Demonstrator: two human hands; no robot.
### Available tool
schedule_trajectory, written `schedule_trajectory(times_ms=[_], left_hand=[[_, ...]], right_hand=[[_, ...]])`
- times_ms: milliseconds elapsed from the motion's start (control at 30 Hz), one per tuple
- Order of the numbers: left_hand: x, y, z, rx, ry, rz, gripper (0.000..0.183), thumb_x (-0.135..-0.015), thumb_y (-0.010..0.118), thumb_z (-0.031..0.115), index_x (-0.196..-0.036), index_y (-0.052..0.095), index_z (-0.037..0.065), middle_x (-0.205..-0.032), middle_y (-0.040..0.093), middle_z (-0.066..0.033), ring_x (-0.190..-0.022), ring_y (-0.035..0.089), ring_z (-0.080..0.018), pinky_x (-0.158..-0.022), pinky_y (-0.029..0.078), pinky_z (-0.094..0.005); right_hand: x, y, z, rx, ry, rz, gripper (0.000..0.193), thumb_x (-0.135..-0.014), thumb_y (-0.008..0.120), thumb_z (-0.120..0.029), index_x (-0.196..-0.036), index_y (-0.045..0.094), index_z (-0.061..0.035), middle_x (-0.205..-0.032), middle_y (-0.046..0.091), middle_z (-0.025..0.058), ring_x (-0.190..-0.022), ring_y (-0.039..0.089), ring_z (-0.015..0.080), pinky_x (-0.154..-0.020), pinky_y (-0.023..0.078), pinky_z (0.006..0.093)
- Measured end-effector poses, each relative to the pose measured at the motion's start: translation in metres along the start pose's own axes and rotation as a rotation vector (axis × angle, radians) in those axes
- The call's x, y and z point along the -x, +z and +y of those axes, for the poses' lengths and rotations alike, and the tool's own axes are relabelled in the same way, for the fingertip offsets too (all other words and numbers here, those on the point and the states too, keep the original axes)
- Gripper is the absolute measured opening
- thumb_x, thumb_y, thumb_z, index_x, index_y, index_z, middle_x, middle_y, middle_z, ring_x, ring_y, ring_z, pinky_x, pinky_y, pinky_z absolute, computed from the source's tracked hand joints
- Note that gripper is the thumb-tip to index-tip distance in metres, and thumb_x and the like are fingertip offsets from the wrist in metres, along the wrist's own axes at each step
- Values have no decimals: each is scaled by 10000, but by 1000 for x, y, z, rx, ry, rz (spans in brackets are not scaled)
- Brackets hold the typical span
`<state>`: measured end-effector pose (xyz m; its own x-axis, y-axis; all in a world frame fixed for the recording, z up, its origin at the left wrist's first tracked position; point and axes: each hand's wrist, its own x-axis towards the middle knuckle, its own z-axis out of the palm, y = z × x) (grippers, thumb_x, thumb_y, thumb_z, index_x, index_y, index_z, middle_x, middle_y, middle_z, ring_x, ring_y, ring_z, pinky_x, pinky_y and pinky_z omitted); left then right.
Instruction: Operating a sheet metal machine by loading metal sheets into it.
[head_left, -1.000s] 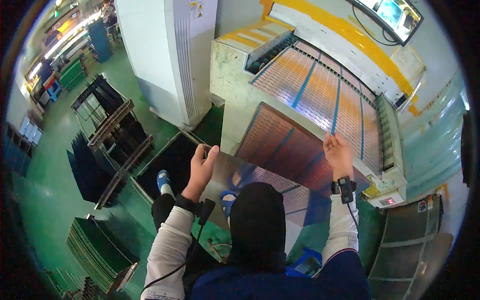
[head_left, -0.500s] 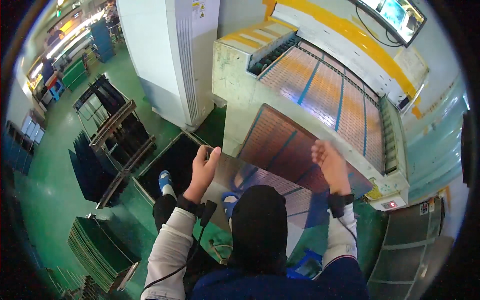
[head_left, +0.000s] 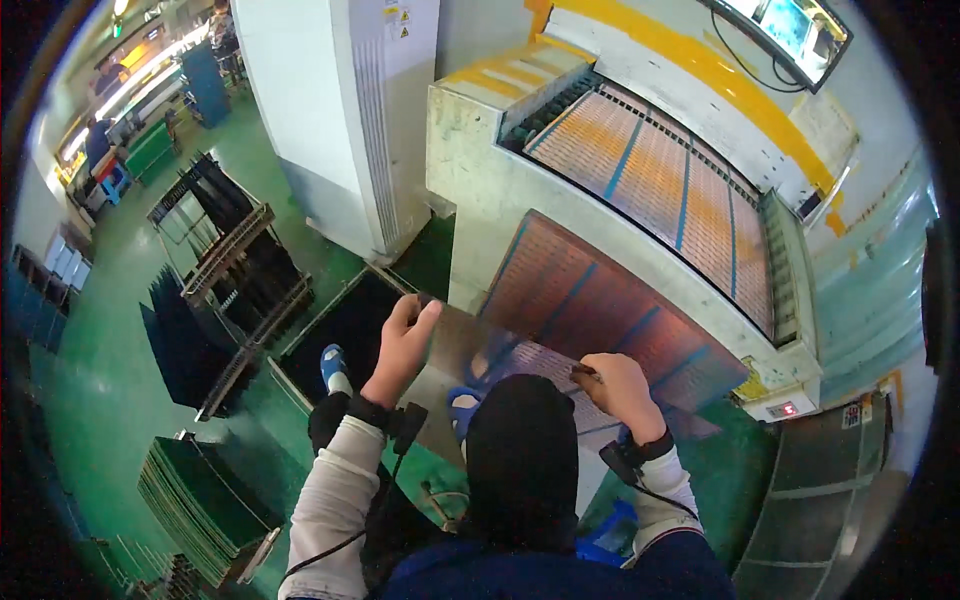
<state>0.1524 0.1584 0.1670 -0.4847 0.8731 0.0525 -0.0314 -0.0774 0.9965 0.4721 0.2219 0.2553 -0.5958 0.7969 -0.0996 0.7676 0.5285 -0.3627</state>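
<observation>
Both the left hand [head_left: 405,335] and right hand [head_left: 620,385] grip a shiny metal sheet [head_left: 500,350] by its edges, before the conveyor machine [head_left: 560,200].

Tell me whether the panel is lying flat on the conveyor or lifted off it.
Lifted: both hands, left and right, grip the panel by its near edge, tilted below the conveyor.

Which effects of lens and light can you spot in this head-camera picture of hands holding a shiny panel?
Head view: fisheye lens bends the machine's straight edges and leaves a black rim; the shiny panel held by the left hand and right hand mirrors blue shoes and copper rows; bright overhead lights blow out at top left; far corners look soft.
</observation>
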Motion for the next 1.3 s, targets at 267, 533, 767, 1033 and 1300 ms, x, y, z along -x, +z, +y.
schedule_trajectory(times_ms=[267, 533, 767, 1033, 1300], left_hand=[[6, -116, -76, -366, -220, -72, 353, -903, 681, 288, -1107, 627, 5, -992, 653, -67, -928, 594, -138, -838, 475, -304], [72, -225, -130, -908, -446, -59, 514, -795, 665, 500, -978, 710, 22, -905, 709, -170, -848, 690, -295, -773, 523, -397], [71, -207, -113, -913, -587, -91, 552, -782, 651, 567, -934, 721, 41, -897, 701, -166, -882, 672, -334, -791, 511, -423], [80, -221, -138, -986, -502, 5, 446, -775, 658, 493, -843, 715, 56, -863, 695, -149, -831, 668, -319, -739, 513, -410], [76, -208, -124, -947, -565, 21, 395, -774, 668, 469, -810, 714, 78, -838, 696, -130, -832, 667, -313, -743, 520, -413]], right_hand=[[-4, 0, 3, 65, 2, 84, 214, -828, 655, -289, -865, 665, -79, -804, 654, 168, -794, 631, 383, -687, 486, 482], [-19, 1, -2, 30, 44, 146, 228, -748, 713, -274, -767, 666, -52, -747, 641, 183, -728, 628, 383, -643, 474, 461], [-27, 29, 57, -25, 81, 237, 275, -693, 767, -231, -750, 626, -2, -707, 601, 178, -712, 585, 375, -654, 436, 458], [-45, 26, 50, -45, 90, 287, 300, -642, 723, -165, -653, 496, 31, -592, 521, 170, -536, 531, 306, -533, 395, 372], [-50, 33, 67, 123, 100, 293, 249, -677, 724, -207, -721, 590, -2, -712, 612, 138, -686, 583, 311, -650, 447, 412]])
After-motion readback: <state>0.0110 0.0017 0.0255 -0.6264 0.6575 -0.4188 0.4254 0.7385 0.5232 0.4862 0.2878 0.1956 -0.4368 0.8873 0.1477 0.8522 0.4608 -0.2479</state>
